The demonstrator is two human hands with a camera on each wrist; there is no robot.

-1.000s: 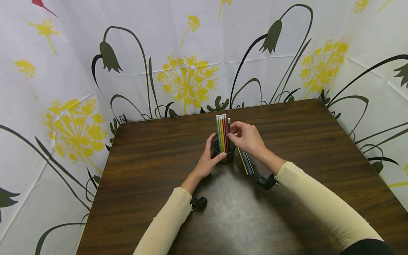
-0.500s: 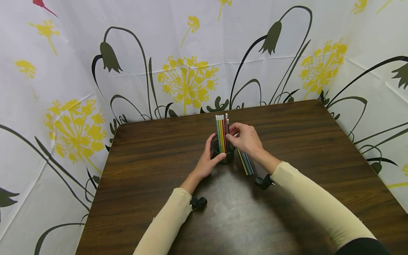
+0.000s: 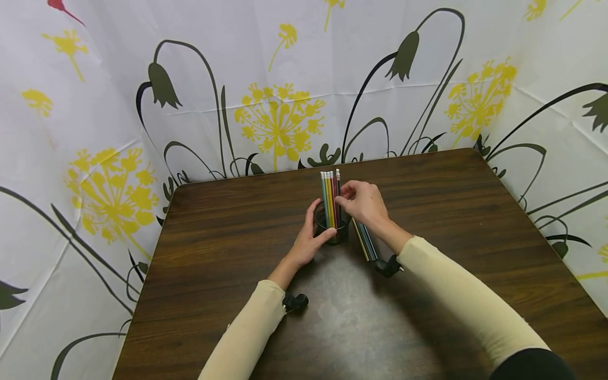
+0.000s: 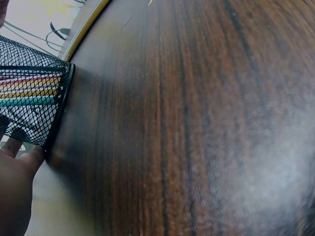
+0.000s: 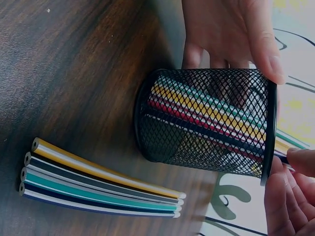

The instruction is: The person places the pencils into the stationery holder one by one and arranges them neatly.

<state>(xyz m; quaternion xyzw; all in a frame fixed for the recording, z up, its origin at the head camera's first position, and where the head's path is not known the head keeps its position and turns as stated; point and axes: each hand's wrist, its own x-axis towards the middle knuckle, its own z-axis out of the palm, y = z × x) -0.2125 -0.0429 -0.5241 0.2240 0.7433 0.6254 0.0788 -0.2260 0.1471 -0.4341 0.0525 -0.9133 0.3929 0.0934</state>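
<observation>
A black mesh pencil cup [image 5: 211, 118] stands upright on the table, with several striped pencils [image 3: 329, 195] in it, their erasers up. My left hand [image 3: 307, 240] holds the cup from the left, the thumb at its near rim and the fingers round the far side. At the cup's right side, my right hand [image 3: 367, 203] pinches a dark pencil [image 5: 280, 158] just above the rim. That pencil reaches down inside the cup beside a red one. In the left wrist view, the mesh wall [image 4: 29, 93] shows with part of the left hand [image 4: 15, 191].
To the right of the cup, several striped pencils [image 5: 98, 182] lie side by side on the wooden table [image 3: 228, 253], in yellow, dark and teal. A flower-patterned curtain [image 3: 280, 63] hangs behind the table's far edge.
The right hand has shifted slightly left with the dark pencil, which now stands against the others in the cup. The left hand and the cup have stayed in place.
</observation>
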